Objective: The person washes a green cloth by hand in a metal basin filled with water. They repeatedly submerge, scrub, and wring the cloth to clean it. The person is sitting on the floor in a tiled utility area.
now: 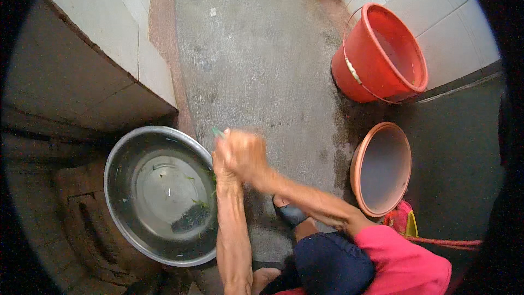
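Note:
Both my hands are together over the floor, just right of a wide metal basin [114, 207]. My right hand [246, 152] is closed and smeared by motion, and it covers much of my left hand [222, 166]. My left fingers look curled in, mostly hidden behind the right. A small green tip [217, 131] sticks out at the top of the hands; I cannot tell what it belongs to. Water lies in the basin, with thin green scraps [201, 204] along its right side.
A red bucket [352, 71] with a wire handle stands at the upper right. Below it, a round orange-pink tub [357, 172] holds cloudy liquid. Beside that lie a pink and yellow item [401, 219] and a red cord [447, 242]. A tiled wall corner [158, 84] juts in from the left.

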Demonstrator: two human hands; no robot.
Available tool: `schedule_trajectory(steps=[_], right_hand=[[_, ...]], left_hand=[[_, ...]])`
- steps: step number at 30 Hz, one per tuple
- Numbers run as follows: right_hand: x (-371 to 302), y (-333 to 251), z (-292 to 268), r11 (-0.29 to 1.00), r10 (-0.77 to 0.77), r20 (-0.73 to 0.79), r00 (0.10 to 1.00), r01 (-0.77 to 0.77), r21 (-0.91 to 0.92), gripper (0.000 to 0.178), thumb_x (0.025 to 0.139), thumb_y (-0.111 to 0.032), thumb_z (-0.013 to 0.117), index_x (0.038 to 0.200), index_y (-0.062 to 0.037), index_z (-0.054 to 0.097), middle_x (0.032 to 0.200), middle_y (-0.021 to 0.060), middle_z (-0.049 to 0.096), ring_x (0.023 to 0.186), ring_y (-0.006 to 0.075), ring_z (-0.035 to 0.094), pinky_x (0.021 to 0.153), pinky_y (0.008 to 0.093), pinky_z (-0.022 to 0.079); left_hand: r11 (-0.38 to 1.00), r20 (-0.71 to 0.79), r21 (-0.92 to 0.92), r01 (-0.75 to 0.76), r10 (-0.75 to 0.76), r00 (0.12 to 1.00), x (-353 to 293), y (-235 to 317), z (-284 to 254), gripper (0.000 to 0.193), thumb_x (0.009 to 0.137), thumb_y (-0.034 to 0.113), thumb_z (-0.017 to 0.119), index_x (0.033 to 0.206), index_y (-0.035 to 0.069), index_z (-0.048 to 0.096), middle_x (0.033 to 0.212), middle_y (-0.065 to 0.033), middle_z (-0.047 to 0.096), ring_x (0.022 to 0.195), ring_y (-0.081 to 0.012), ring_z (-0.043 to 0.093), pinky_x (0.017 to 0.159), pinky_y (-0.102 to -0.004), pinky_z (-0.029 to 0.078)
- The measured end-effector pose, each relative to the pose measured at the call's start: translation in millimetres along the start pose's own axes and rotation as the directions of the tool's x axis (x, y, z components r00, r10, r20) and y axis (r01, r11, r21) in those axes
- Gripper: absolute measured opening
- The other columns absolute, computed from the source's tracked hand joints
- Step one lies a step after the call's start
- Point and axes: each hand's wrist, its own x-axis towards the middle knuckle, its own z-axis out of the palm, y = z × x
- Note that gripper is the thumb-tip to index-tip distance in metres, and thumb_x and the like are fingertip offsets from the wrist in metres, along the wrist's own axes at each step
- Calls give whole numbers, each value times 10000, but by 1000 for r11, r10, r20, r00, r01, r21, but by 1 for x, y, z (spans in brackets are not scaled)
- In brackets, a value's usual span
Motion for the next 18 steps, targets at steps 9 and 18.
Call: schedule_trajectory(steps=[9, 18], right_hand=[[-16, -9, -20, 998, 2, -14, 1000, -1, 66, 386, 903, -249, 497, 614, -2, 565, 585, 189, 544, 484, 341, 550, 441, 432, 405], [-36, 2, 5, 987, -17, -57, 998, 25, 156, 425, 912, -239, 504, 564, 5, 531, 520, 202, 480, 431, 340, 511, 430, 424, 389]], left_hand=[[613, 331, -686, 392, -217, 918, 36, -18, -24, 304, 901, 308, 544, 698, 83, 572, 681, -2, 541, 586, -159, 534, 506, -317, 428], [615, 265, -688, 385, -281, 922, 24, -24, -19, 316, 905, 308, 552, 651, 124, 517, 604, 4, 482, 510, -132, 467, 462, -316, 383]])
